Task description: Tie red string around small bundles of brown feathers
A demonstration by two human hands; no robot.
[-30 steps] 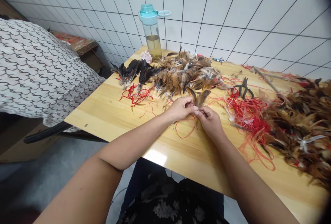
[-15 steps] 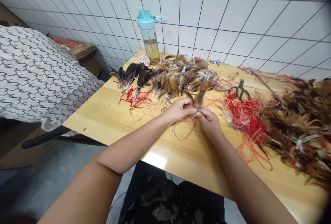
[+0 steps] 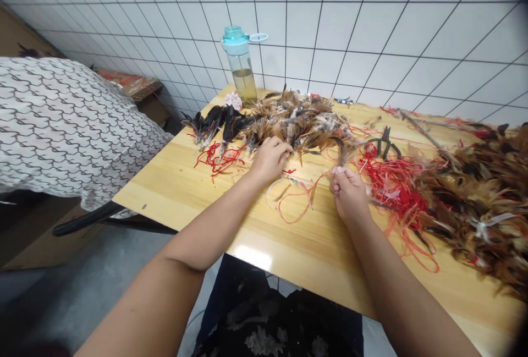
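Observation:
My right hand (image 3: 348,189) is closed in a pinch around the base of a small bunch of feathers (image 3: 342,150), brown and dark, which stands up from the fingertips. A red thread (image 3: 315,184) runs from near this hand and loops on the wooden table. At the front edge of a pile of brown and white feathers (image 3: 299,115) is my left hand (image 3: 271,156), fingers bent and their tips against the pile. Its thumb is hidden, so its grip cannot be made out. Thin pale quills (image 3: 295,180) lie on the tabletop between both hands.
Black feather bunches (image 3: 229,123) and red threads (image 3: 218,159) lie left. Scissors (image 3: 385,142), tangled red thread (image 3: 394,181) and a large heap of brown feathers (image 3: 487,192) are right. A bottle (image 3: 243,71) stands by the tiled wall. Patterned cloth (image 3: 82,131) hangs beyond the table's left edge.
My hands have parted. The left has moved leftward and away from me to the feather pile, while the right has shifted right with the feather bunch. The view has tilted slightly.

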